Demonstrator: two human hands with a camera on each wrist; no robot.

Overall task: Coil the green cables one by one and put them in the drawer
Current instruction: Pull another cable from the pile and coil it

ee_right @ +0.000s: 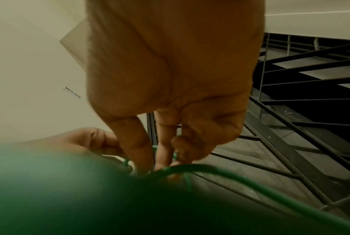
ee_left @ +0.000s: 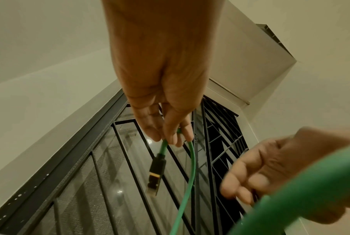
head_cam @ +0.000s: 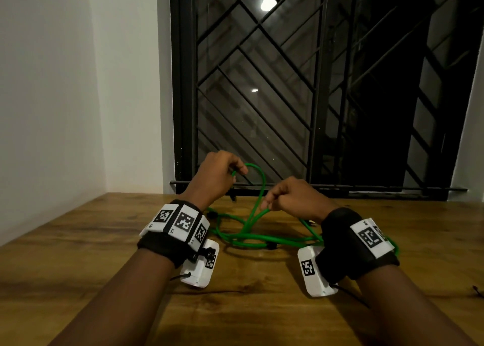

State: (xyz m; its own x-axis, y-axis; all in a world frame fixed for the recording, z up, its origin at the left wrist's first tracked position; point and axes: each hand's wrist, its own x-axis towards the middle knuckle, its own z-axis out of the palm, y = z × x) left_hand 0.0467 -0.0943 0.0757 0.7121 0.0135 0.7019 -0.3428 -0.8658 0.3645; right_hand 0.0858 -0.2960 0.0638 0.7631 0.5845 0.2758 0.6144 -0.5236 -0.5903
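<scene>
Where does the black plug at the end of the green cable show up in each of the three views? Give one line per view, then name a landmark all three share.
Head: not visible; the left hand hides that cable end.
Left wrist: centre, the black plug hangs below the left hand's fingers.
Right wrist: not visible; blurred green cable fills the lower left.
Shared landmark: the black window grille.

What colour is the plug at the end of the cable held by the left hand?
Black with a gold band; the left wrist view shows the plug best.
</scene>
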